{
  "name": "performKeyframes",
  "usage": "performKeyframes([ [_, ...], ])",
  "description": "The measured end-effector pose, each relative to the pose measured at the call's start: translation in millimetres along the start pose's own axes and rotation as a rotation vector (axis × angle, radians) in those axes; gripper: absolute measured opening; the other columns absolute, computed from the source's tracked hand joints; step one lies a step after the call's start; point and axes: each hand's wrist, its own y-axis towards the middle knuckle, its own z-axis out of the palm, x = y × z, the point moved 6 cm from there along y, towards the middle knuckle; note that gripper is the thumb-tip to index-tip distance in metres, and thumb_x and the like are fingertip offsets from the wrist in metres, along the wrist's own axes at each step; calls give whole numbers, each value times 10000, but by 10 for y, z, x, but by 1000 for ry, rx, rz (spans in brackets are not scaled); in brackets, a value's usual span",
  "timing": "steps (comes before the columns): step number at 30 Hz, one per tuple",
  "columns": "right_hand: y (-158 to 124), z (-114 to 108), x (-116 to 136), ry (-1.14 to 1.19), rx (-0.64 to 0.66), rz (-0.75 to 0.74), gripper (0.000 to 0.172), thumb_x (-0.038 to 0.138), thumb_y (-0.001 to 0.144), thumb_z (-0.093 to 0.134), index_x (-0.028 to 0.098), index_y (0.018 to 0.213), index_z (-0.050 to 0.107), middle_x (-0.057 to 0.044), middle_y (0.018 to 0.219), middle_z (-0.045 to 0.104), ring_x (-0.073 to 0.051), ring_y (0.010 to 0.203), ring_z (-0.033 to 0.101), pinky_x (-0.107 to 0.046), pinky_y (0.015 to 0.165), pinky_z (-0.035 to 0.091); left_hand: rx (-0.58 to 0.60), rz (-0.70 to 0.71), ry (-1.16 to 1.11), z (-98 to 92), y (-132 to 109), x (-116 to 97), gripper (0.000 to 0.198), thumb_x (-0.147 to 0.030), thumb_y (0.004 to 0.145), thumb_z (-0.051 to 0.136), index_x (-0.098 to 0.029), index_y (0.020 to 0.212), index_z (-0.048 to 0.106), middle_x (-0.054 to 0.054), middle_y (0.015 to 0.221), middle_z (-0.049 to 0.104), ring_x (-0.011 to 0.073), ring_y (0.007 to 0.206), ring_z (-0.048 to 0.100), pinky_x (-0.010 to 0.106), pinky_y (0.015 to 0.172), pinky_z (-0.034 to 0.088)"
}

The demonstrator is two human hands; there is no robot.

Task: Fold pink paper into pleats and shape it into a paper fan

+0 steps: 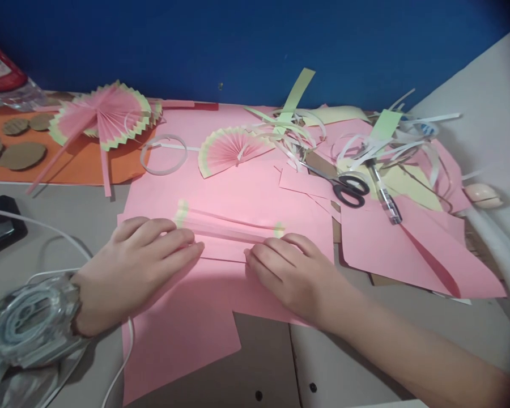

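While left hand [147, 255] and right hand [289, 272] clamp pleated pink paper [233, 232], ribbed half-round fan [225, 150] lies far; black-looped scissors [339, 182] right.

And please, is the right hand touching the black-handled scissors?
Apart. The head view shows pink paper between the right hand and the black-handled scissors, which lie farther back and to the right.

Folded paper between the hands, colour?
Folded paper is pink with yellow-green ends; best in head view.
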Motion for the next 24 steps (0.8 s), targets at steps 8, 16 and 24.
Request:
performKeyframes([
  [8,125,-42,-246,333,67,201,194,197,932,428,142,851,596,-47,830,611,-163,795,537,-324,776,376,38,-1,-181,14,227,19,176,-288,919,455,-196,905,604,20,866,620,189,832,536,357,776,348],
  [16,163,-303,-288,669,73,274,186,281,954,439,188,887,585,29,819,631,-107,812,544,-282,803,343,220,-110,-570,-189,238,-62,169,-311,929,439,-234,897,586,-27,844,613,132,822,529,270,780,374],
  [24,229,-391,-234,772,181,330,155,218,924,460,207,851,597,30,768,630,-110,739,549,-259,734,371,318,-162,-634,-295,265,-117,248,-277,917,385,-258,908,632,-24,829,654,131,751,578,209,633,417],
])
